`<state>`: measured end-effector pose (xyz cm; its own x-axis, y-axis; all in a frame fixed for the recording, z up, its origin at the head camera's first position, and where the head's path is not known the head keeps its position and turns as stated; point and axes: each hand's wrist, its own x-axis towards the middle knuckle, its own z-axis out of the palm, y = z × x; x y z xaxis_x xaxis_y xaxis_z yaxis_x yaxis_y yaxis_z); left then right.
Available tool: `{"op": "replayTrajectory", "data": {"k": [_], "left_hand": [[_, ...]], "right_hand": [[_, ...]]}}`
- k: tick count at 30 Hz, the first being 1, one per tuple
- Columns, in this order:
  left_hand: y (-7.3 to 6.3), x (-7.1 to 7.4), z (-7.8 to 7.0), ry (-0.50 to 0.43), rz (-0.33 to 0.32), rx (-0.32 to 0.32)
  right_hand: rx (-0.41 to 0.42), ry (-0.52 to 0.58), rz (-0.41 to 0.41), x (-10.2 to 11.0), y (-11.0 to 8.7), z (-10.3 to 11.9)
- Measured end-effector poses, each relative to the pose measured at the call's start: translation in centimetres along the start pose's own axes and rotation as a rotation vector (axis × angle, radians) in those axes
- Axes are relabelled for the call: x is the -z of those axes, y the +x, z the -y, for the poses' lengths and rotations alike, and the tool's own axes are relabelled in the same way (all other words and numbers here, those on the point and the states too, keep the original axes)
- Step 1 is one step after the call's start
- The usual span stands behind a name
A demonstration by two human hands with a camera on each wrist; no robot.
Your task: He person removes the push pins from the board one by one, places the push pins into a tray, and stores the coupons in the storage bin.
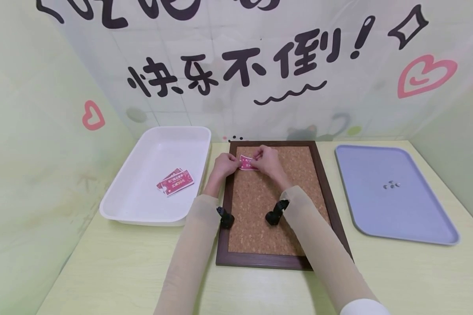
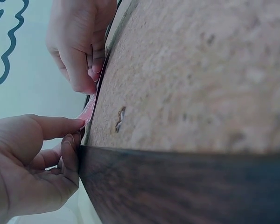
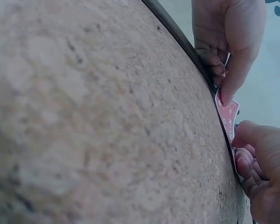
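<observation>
A red-and-white paper coupon (image 1: 246, 162) is held at the top left of the cork board (image 1: 268, 210). My left hand (image 1: 226, 165) pinches the coupon's left end, thumb on its face, beside the dark wooden frame. At the coupon's right end my right hand (image 1: 267, 159) pinches it between thumb and curled fingers. In the left wrist view the coupon (image 2: 87, 113) looks slightly bent between the two hands. The right wrist view shows the coupon's printed face (image 3: 226, 112). Whether my right fingers also hold something small is hidden.
To the left stands a white basin (image 1: 134, 192) with more red coupons (image 1: 177, 182) lying overlapped. On the right, a blue-grey tray (image 1: 398, 214) carries several small shiny pieces (image 1: 392, 185). A printed wall sheet rises behind the board.
</observation>
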<state>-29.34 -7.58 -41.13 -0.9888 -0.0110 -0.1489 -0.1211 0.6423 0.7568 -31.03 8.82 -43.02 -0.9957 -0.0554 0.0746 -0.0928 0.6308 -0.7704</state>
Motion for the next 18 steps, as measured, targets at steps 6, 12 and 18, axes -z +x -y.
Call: {"op": "replayTrajectory", "data": {"k": [6, 12, 18], "left_hand": [[0.06, -0.06, 0.07, -0.001, -0.002, -0.002], [0.11, -0.09, 0.09, -0.005, 0.0, 0.0], [0.12, -0.01, 0.13, 0.001, -0.001, -0.001]], "right_hand": [[0.013, 0.014, 0.001, 0.16, -0.04, -0.22], [0.041, 0.031, -0.006, 0.19, 0.02, -0.46], [0.024, 0.079, 0.003, 0.36, -0.05, -0.61]]}}
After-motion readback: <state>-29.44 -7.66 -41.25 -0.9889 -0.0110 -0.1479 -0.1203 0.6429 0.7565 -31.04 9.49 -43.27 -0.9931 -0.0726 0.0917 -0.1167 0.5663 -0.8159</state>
